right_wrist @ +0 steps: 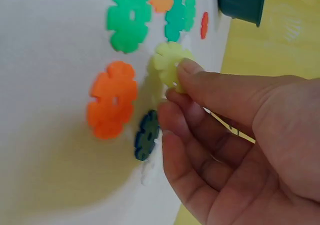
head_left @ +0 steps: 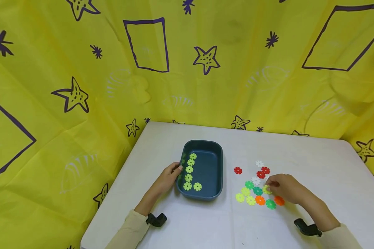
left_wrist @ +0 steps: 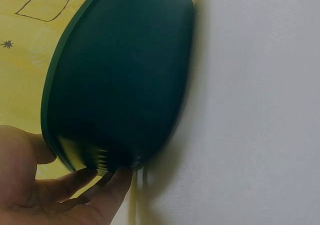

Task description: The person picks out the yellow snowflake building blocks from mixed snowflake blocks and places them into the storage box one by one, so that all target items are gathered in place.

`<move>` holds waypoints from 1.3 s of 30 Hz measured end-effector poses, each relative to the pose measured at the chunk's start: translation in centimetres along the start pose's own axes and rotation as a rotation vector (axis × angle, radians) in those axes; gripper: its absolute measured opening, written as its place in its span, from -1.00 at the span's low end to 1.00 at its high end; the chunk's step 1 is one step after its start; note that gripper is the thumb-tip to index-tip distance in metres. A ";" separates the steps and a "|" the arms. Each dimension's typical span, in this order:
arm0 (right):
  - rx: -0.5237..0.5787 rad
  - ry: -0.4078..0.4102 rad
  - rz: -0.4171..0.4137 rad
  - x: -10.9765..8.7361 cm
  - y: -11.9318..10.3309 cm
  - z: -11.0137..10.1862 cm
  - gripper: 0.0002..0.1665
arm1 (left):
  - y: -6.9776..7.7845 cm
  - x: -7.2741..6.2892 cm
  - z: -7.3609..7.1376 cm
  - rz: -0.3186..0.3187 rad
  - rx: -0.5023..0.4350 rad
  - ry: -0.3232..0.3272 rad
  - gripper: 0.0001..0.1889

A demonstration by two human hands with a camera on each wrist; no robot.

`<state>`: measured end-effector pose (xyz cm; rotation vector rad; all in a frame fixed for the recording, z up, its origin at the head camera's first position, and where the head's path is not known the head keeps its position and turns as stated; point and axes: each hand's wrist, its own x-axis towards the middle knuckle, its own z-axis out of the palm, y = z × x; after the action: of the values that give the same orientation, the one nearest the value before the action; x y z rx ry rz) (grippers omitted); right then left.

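Note:
A dark green rectangular tray (head_left: 208, 169) sits on the table. My left hand (head_left: 167, 178) grips its left rim, thumb over the edge and fingers against the outer wall. Inside, several yellow-green flower-shaped discs (head_left: 189, 169) line the left side, and another disc (head_left: 197, 186) lies near the front. To the right, my right hand (head_left: 285, 188) pinches a yellow flower-shaped disc (right_wrist: 166, 61) between thumb and fingers, just over the tabletop. Close by lie an orange disc (right_wrist: 112, 101), a green disc (right_wrist: 129, 20) and a dark blue disc (right_wrist: 146, 135).
Yellow discs (head_left: 245, 191), green discs (head_left: 257, 191), red discs (head_left: 261, 174) and white discs (head_left: 259, 163) are scattered right of the tray. One red disc (head_left: 238, 170) lies apart. A yellow patterned curtain (head_left: 180, 83) hangs behind the white table (head_left: 199, 224).

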<state>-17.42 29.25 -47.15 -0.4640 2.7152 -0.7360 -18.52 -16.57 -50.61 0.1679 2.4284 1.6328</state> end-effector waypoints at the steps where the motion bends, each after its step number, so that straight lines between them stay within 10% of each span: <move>1: 0.004 -0.010 0.004 0.0 0.0 -0.2 -0.93 | 0.0 0.0 0.0 -0.003 -0.002 0.000 -0.42; 10: 0.014 -0.052 -0.082 1.2 -1.6 -2.6 -0.96 | 0.0 0.0 0.0 -0.005 -0.017 0.006 -0.42; 25: -0.049 -0.222 -0.216 8.1 -10.6 -8.6 -0.92 | 0.1 0.0 -0.1 -0.015 -0.018 0.000 -0.42; 39: -0.143 -0.411 -0.277 15.3 -16.1 -6.0 -0.92 | -0.1 0.1 -0.2 0.004 -0.025 0.000 -0.43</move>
<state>-29.68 12.94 -36.60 -0.9283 2.3476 -0.4482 -18.62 -16.76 -50.61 0.1691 2.4079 1.6635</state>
